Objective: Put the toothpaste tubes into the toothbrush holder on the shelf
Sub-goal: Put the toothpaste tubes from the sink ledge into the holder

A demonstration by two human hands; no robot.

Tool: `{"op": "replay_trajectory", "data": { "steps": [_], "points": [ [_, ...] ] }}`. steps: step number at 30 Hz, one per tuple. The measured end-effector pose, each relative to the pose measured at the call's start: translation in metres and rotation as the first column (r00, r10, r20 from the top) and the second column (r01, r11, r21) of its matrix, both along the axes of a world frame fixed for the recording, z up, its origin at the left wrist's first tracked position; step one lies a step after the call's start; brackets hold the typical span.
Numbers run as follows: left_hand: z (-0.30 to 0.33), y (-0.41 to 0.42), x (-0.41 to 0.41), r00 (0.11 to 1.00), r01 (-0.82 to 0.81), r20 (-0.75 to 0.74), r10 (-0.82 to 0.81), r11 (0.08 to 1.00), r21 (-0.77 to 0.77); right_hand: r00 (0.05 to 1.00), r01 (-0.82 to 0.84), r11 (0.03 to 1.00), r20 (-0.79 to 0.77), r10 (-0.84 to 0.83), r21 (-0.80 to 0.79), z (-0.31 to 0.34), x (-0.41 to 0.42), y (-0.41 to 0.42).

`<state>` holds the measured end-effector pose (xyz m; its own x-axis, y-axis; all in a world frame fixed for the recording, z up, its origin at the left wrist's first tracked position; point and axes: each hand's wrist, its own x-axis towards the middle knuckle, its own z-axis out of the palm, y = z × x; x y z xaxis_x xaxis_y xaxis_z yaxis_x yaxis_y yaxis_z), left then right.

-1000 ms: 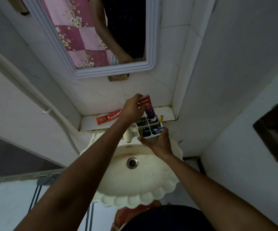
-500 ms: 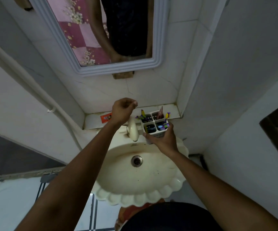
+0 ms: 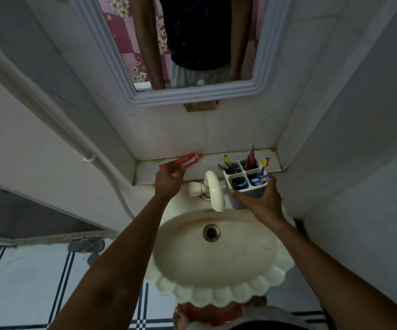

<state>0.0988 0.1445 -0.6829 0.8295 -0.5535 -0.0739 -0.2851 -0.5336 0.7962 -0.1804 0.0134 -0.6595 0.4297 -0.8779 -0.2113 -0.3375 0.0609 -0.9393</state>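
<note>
I see my left hand (image 3: 169, 181) closing on the red toothpaste tube (image 3: 184, 162), lettering unreadable; right hand (image 3: 261, 198) grips the toothbrush holder (image 3: 246, 184).

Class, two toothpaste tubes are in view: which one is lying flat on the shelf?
The orange-red tube under the left hand lies flat; the darker red tube stands upright in the holder.

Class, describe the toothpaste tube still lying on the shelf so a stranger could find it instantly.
Find the mirror, then the white shelf below it. At its left, under the left hand, lies a red toothpaste tube, flat, unlike the upright one in the holder.
</note>
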Motion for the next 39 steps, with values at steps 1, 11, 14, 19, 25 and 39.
{"op": "replay_trajectory", "data": {
  "steps": [1, 11, 14, 19, 25, 39],
  "points": [
    [-0.007, -0.001, 0.006, 0.999, 0.023, 0.034, -0.025, 0.998, 0.059, 1.0, 0.001, 1.0, -0.004, -0.001, -0.001, 0.001, 0.001, -0.001],
    [-0.015, -0.024, 0.03, 0.921, 0.095, 0.251, -0.299, 0.796, 0.598, 1.0, -0.004, 1.0, -0.01, 0.004, -0.006, 0.001, 0.004, -0.005],
    [-0.017, -0.023, 0.03, 0.916, 0.038, 0.283, -0.283, 0.765, 0.643, 1.0, -0.023, 1.0, -0.014, 0.023, -0.013, -0.001, 0.005, -0.005],
    [0.011, -0.018, 0.022, 0.996, 0.014, 0.081, -0.04, 0.953, 0.302, 1.0, -0.028, 1.0, -0.003, 0.028, 0.003, -0.002, 0.007, -0.006],
    [0.081, -0.005, -0.014, 0.998, 0.064, -0.01, -0.067, 0.983, -0.169, 1.0, -0.017, 1.0, 0.009, 0.017, 0.0, 0.0, 0.006, -0.002],
    [0.175, -0.016, -0.107, 0.878, 0.412, 0.305, -0.37, 0.907, -0.085, 0.997, -0.067, 0.995, 0.042, 0.064, 0.07, -0.007, 0.002, -0.005]
  ]
}}
